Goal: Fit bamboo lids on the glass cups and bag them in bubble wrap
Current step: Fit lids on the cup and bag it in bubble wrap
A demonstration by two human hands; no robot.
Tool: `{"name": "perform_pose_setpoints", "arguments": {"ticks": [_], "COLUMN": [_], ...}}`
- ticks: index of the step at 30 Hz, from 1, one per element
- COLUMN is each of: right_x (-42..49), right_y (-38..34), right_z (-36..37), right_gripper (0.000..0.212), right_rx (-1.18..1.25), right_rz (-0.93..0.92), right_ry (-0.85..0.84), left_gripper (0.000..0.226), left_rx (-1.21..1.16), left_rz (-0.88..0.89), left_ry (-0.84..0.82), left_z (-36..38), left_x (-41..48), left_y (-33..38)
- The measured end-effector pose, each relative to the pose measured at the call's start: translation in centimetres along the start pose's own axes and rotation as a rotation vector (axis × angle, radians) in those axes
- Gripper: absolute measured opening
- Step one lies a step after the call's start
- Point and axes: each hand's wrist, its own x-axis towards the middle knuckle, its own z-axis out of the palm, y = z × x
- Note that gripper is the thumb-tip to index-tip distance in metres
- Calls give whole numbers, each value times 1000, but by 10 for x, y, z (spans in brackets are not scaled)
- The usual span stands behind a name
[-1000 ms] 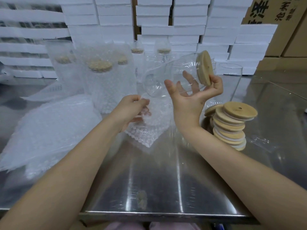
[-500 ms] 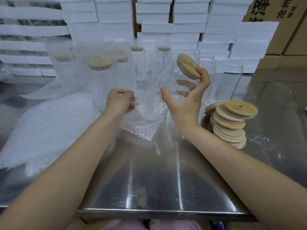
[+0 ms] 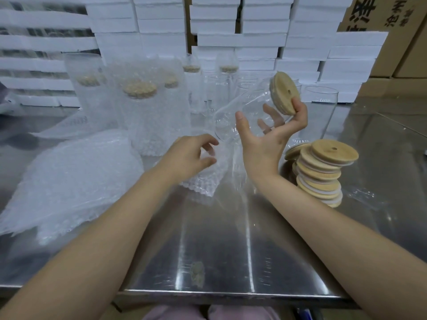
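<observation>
A single head-worn wide-angle camera looks forward and down, close over the steel table (image 3: 219,250).

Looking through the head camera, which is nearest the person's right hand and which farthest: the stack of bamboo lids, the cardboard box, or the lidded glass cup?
1. The lidded glass cup, held in the right hand.
2. The stack of bamboo lids, on the table just right of the wrist.
3. The cardboard box, far back on the right.
</observation>
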Motion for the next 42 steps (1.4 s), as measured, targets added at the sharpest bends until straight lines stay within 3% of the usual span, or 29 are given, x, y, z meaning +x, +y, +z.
{"name": "perform_pose_setpoints", "arguments": {"ticks": [3, 8, 11, 14, 18, 23, 26, 29, 33, 35, 38, 42], "right_x": [0, 3, 3, 4, 6, 8, 8, 6, 9, 10, 9, 9], "right_y": [-4, -6, -4, -3, -5, -6, -7, -7, -8, -9, -8, -9], "right_z": [3, 2, 2, 1, 1, 0, 0, 1, 0, -1, -1, 0], "right_gripper": [78, 83, 82, 82, 83, 82, 82, 83, 83, 84, 84, 83], "right_rx": [85, 99, 97, 104, 108, 125, 116, 112, 130, 131, 122, 115], "right_rz": [46, 74, 95, 112, 118, 123, 126, 123, 126, 127, 126, 122], "right_ry": [14, 50, 57, 67, 79, 87, 77, 75, 97, 102, 105, 108], "left_gripper": [42, 22, 46, 70, 72, 65, 75, 63, 37, 29, 45, 57], "left_rx": [-81, -277, -328, -184, -225, -41, 92, 115, 88, 174, 171, -70], "left_rz": [101, 77, -22, -100, -78, -63, -36, -30, -48, -198, -515, -598], "left_ry": [-52, 54, 40, -33, -71, 210, 178, 161, 530, 603, 417, 211], "left_z": [3, 2, 1, 2, 2, -1, -1, -3, -12, -14, -17, -21], "left_x": [-2, -2, -3, -2, -3, -3, -5, -5, -4, -4, -3, 0], "left_y": [6, 13, 14, 14, 10, 10, 11, 19, 22, 15, 7, 3]}}
